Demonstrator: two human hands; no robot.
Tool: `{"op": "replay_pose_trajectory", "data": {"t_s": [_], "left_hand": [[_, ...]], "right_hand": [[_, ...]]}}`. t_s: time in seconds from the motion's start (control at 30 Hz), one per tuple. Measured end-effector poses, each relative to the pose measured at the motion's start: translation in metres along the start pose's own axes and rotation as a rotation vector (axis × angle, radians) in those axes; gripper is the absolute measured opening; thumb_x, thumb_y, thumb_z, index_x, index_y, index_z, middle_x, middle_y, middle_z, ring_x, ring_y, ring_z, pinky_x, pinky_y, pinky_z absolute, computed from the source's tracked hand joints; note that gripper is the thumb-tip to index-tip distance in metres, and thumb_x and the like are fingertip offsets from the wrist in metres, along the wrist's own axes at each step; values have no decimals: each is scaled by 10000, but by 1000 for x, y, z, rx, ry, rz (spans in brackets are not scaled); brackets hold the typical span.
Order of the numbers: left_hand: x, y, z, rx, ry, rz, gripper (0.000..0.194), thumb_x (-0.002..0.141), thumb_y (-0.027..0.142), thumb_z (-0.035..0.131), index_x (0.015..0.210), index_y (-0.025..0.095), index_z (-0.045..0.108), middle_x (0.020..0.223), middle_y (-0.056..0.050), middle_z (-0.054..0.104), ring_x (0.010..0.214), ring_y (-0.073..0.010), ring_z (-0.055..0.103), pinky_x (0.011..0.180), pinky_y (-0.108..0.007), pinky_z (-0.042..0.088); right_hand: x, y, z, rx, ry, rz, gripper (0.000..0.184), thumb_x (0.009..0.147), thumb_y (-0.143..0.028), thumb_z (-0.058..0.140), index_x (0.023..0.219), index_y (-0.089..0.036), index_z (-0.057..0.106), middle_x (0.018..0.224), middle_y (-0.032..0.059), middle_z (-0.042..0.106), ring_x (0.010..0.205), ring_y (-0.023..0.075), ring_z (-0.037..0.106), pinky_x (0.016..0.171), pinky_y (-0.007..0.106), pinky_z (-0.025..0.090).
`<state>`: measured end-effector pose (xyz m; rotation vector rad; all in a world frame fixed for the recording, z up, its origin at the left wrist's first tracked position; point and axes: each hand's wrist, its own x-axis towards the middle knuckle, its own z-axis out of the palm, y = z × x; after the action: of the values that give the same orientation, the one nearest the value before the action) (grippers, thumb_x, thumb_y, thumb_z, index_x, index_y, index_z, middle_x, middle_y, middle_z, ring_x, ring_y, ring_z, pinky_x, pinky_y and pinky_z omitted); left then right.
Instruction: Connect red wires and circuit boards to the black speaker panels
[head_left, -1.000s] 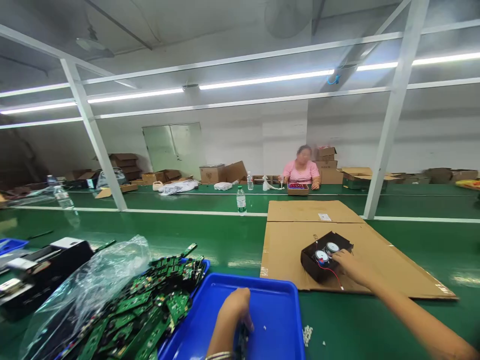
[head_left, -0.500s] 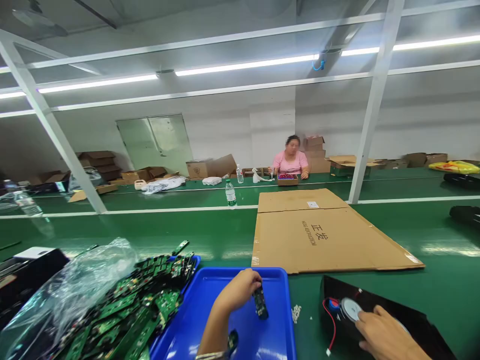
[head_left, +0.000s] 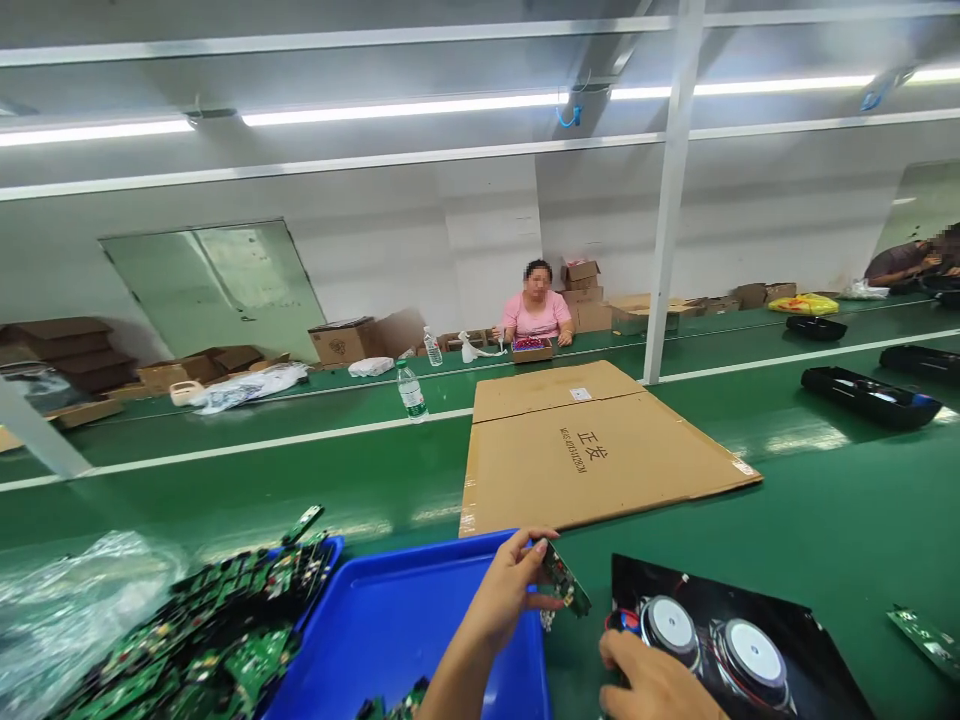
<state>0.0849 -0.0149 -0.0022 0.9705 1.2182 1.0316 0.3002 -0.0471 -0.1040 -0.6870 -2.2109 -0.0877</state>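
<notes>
My left hand pinches a small green circuit board, held tilted just past the right rim of the blue tray. My right hand is bent down at the left end of a black panel fitted with two round speakers. Its curled fingers are beside a blue and red part; whatever lies between the fingertips is hidden. More circuit boards lie at the tray's near end, partly behind my left forearm.
A heap of circuit boards and clear plastic fill the left. Flat cardboard lies ahead, near a water bottle. A loose board and black housings are on the right. A person in pink sits opposite.
My view has turned right. My left hand has carried the board from over the tray to past its right rim. My right hand has moved off the speakers toward the panel's left end.
</notes>
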Motion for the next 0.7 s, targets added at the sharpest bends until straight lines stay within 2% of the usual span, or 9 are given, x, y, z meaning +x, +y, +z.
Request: {"op": "replay_pose_trajectory", "data": {"t_s": [0.07,0.17,0.23,0.33,0.43,0.53,0.63,0.7], "left_hand": [[0,-2,5,-24,25,-19,1029,369,926,915,1061,212,653,788,46,621,683,-146,623,589,-319,626],[-3,-2,12,-11,53,-30,970,396,770,969,1117,194,671,745,48,630,680,-178,652,585,-335,622],[-6,-2,17,23,82,-13,840,417,611,961,1087,180,694,736,27,662,692,-199,664,573,-329,597],[-14,-3,26,91,114,14,527,450,460,845,885,192,716,711,-15,706,688,-218,673,565,-316,538],[-24,-6,34,179,122,40,345,472,390,775,765,208,771,716,-46,766,728,-242,696,668,-345,547],[-33,-8,38,341,106,78,330,526,399,719,786,221,819,779,-80,834,779,-283,740,750,-371,557],[-38,-8,40,495,50,112,337,591,413,645,822,227,805,844,-109,866,835,-326,785,779,-389,583],[-38,-9,40,518,26,117,341,608,383,639,861,226,804,886,-111,881,872,-333,804,806,-387,599]], "right_hand": [[10,-3,-3,38,9,-10,143,964,-231,640,854,-318,674,768,-44,741,542,167,670,470,266,549],[23,-1,-24,183,129,125,174,1088,-284,528,1061,-322,696,780,-36,757,613,192,744,525,280,630],[31,-1,-37,281,195,240,190,1113,-332,537,1036,-328,711,781,-38,753,617,192,753,533,285,646],[37,-3,-45,336,205,313,246,1119,-351,543,978,-326,743,779,-27,735,604,179,736,516,270,632],[35,-6,-39,293,263,298,208,1096,-307,558,957,-302,713,759,-24,708,583,168,709,486,256,596],[29,-7,-31,176,316,222,156,1057,-191,567,986,-284,671,742,-35,685,599,145,694,526,238,585],[23,-8,-27,72,278,138,181,1055,-153,532,1001,-278,652,727,-22,676,587,156,665,516,266,558],[20,-8,-26,23,252,106,219,1062,-150,490,976,-280,644,712,-6,671,569,183,648,487,307,535]]}}
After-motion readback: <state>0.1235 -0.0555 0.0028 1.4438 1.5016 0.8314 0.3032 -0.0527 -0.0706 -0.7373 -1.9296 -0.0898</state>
